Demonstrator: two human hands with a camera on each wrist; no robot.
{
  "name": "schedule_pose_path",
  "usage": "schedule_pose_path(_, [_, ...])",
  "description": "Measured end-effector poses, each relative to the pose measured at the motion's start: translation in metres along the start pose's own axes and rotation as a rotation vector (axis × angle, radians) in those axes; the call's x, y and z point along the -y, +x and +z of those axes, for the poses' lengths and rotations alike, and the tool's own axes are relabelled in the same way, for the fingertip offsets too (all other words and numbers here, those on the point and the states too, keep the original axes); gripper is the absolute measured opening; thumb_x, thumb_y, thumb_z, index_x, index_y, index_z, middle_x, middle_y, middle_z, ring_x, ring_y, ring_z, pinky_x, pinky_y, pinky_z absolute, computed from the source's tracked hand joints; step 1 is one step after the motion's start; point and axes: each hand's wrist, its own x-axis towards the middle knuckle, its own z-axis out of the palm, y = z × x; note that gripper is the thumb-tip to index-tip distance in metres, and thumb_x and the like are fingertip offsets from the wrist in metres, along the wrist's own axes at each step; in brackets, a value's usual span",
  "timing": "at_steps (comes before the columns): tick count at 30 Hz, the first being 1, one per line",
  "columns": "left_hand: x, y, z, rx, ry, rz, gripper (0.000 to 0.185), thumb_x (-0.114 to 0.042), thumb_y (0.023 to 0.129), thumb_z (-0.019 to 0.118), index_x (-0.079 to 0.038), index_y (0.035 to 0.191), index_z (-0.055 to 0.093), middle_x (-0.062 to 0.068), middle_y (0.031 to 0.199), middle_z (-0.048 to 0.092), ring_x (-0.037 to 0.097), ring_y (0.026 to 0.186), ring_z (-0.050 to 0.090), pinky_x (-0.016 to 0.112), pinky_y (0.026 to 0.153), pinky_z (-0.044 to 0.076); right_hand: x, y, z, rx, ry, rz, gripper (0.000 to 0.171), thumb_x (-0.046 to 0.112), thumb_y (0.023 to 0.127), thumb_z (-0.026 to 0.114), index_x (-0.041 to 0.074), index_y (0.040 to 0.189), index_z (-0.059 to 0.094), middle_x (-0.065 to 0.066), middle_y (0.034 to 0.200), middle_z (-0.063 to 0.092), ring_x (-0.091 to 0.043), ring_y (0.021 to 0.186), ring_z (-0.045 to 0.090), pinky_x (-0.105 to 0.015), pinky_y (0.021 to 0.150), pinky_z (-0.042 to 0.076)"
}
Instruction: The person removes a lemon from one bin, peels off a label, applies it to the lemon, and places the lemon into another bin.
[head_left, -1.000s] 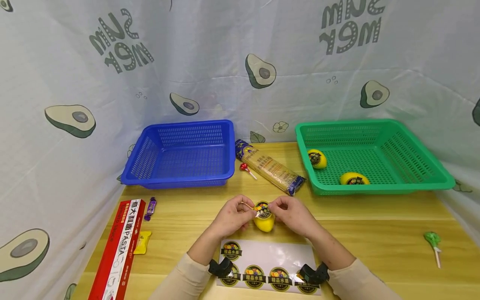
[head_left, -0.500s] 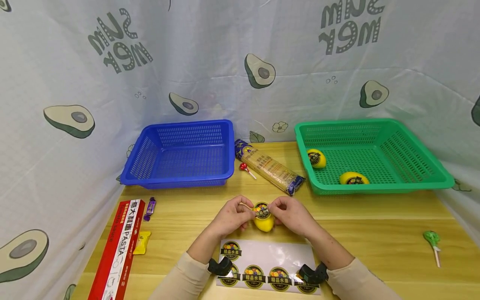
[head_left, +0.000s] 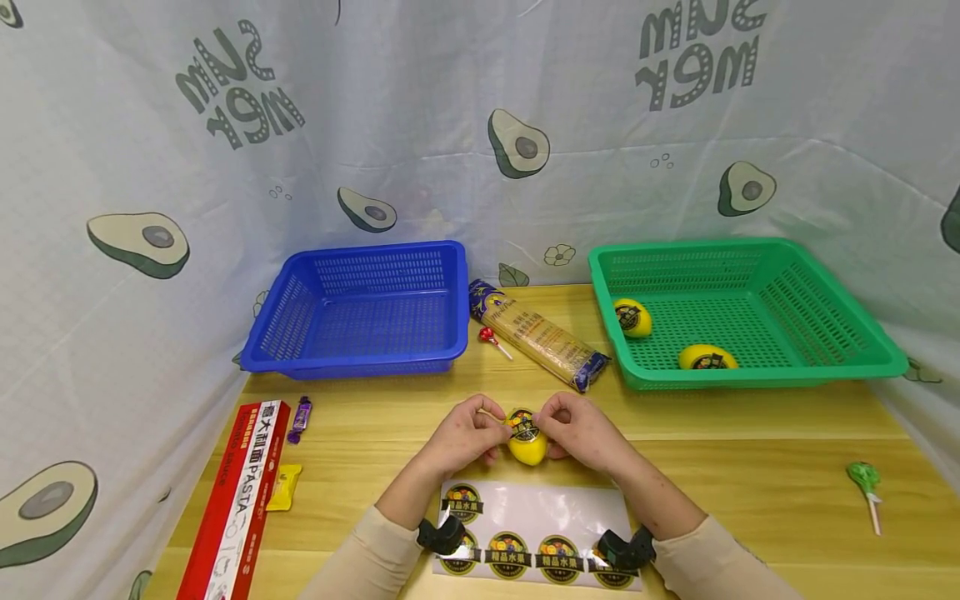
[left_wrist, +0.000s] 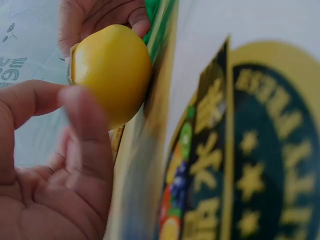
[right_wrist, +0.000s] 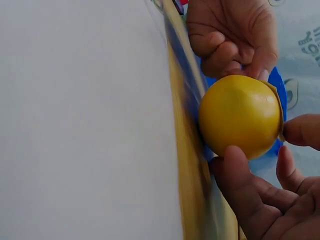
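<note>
**A:** At table centre, just ahead of the sticker sheet (head_left: 536, 521), you've got the yellow lemon (head_left: 527, 446) sitting on the wooden table (head_left: 750, 450). Both hands on it?

**B:** Yes. Your left hand (head_left: 461, 435) is on its left side, your right hand (head_left: 581, 432) on its right. Fingers of both are curled in, with the fingertips closed on the edges of the round sticker (head_left: 522, 425) on top of the lemon.

**A:** Wrist views agree?

**B:** Mostly. Left wrist view: lemon (left_wrist: 110, 70) close up, your thumb and a fingertip near it, blurred, so I can't tell whether they touch there. Right wrist view: lemon (right_wrist: 240, 115) with the sticker edge showing at its right side, your right fingers (right_wrist: 240, 175) curled under and beside it, and the left hand's fingers (right_wrist: 230, 40) bent against its top.

**A:** Sheet status?

**B:** Flat on the table near you, several round stickers on it, partly hidden by your wrists.

**A:** Surroundings?

**B:** Green basket (head_left: 840, 367) far right, two stickered lemons (head_left: 632, 317) inside, apart from each other. Blue basket (head_left: 360, 358) far left. Between the baskets lie a long noodle packet (head_left: 536, 333) and a red lollipop (head_left: 491, 337) just beside it. Red pasta box (head_left: 236, 492) along the left edge, a purple candy (head_left: 301, 415) and a yellow candy (head_left: 283, 485) next to it. Green lollipop (head_left: 866, 483) lies alone, well off to the right.
</note>
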Motion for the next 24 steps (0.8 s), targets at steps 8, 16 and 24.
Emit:
schedule_pose_path(8, [-0.005, -0.003, 0.003, -0.017, -0.021, -0.012, 0.044, -0.020, 0.098, 0.069, 0.002, 0.132, 0.050, 0.022, 0.118, 0.064, 0.019, 0.088, 0.071, 0.037, 0.079, 0.064, 0.002, 0.000, 0.001, -0.016, 0.074, -0.046, 0.026, 0.016, 0.100, 0.066, 0.000, 0.115, 0.052, -0.018, 0.110, 0.067, -0.019, 0.091, 0.069, -0.035, 0.076, 0.063])
schedule_pose_path(16, [-0.021, -0.013, 0.011, -0.051, -0.070, 0.160, 0.048, -0.019, 0.095, 0.074, -0.004, 0.133, 0.048, 0.022, 0.132, 0.058, 0.019, 0.100, 0.072, 0.033, 0.084, 0.062, 0.018, -0.015, 0.003, -0.090, 0.090, -0.175, 0.039, 0.024, 0.106, 0.057, -0.002, 0.133, 0.049, -0.024, 0.120, 0.061, -0.023, 0.092, 0.067, -0.035, 0.075, 0.063])
schedule_pose_path(24, [-0.031, -0.026, 0.027, -0.101, 0.012, 0.238, 0.044, -0.023, 0.091, 0.079, -0.009, 0.126, 0.054, 0.013, 0.125, 0.061, 0.018, 0.101, 0.063, 0.025, 0.078, 0.054, 0.025, -0.023, 0.010, -0.008, -0.025, -0.181, 0.045, 0.036, 0.107, 0.052, -0.001, 0.134, 0.055, -0.018, 0.105, 0.063, -0.018, 0.071, 0.067, -0.032, 0.060, 0.062])
